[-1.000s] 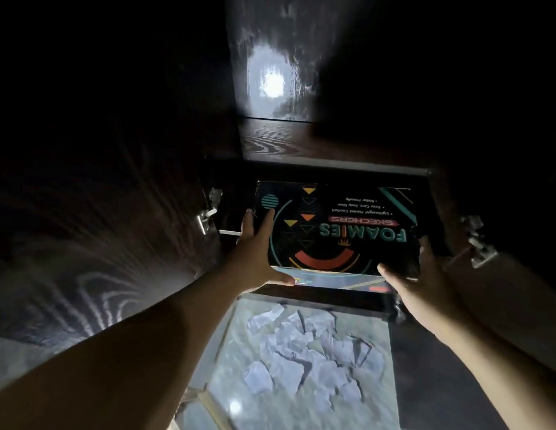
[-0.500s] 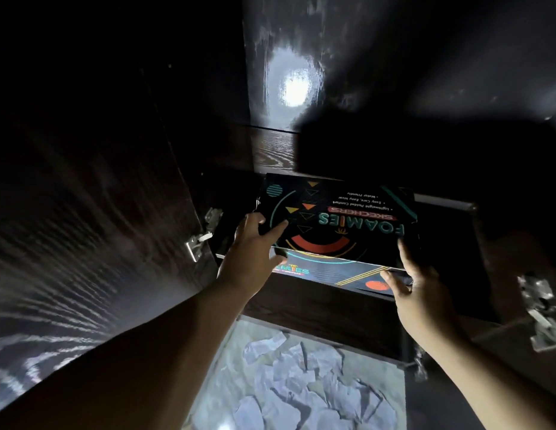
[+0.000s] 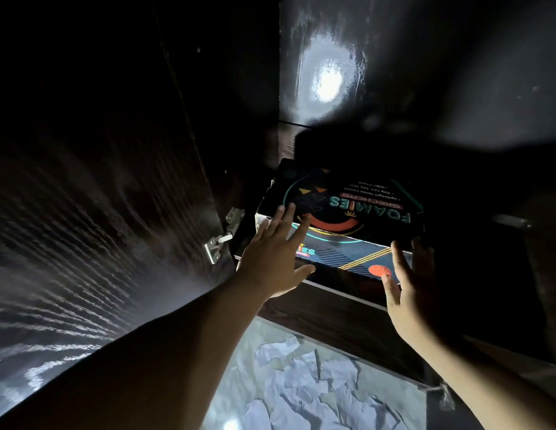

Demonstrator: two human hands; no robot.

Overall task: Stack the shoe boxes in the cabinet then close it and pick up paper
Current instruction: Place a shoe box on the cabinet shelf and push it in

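The shoe box [image 3: 348,212], black with the word FOAMIES printed on its lid, sits on a shelf [image 3: 338,293] inside the dark wooden cabinet [image 3: 329,318], with its near side at the shelf's front edge. The left hand [image 3: 275,259] is flat and spread, not gripping, its fingertips lying on the near left corner of the lid. The right hand [image 3: 408,293] is also spread and loose, its fingers at the near right corner of the box; I cannot tell if they touch it. I judge that the step in hand is to push the box deeper into the cabinet. To do it well, both palms should press the near side evenly, so that the box slides straight and does not turn against the left door [image 3: 93,212] or its hinge [image 3: 222,240]. The box must be fully behind the front edge, otherwise the doors may not close. The torn paper pieces [image 3: 311,383] lie on the floor [image 3: 236,386] below, not yet collected.
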